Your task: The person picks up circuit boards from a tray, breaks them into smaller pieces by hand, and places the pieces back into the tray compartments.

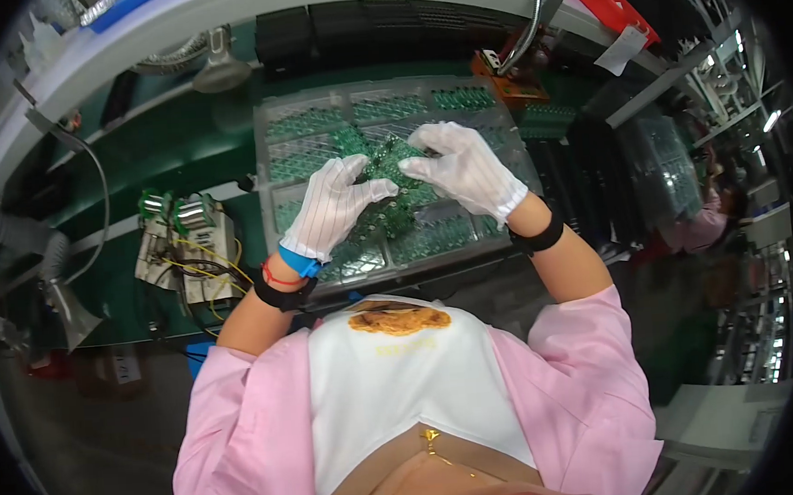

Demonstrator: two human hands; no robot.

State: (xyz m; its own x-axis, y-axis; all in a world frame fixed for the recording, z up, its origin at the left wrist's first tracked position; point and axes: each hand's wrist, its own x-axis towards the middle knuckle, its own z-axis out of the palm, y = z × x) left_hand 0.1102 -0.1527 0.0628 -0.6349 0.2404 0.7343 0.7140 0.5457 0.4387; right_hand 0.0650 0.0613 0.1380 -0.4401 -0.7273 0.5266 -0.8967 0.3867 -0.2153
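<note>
Both hands wear white striped gloves and meet over a clear plastic compartment tray (268,178). A loose clump of small green circuit boards (389,167) is between them. My left hand (333,206) grips the clump's left side, thumb and fingers bent around it. On the other side my right hand (467,171) is closed with its fingertips and thumb on the boards. Rows of similar green boards (391,108) stand in the tray's compartments, upright and tightly packed. The hands hide part of the middle compartments.
Left of the tray stands a pale fixture (208,251) with green rollers and yellow wires. A funnel-shaped nozzle (221,73) hangs at the back, and another nozzle (72,312) at far left. An orange device (512,83) sits behind the tray's right corner. Another person (703,224) in pink is at right.
</note>
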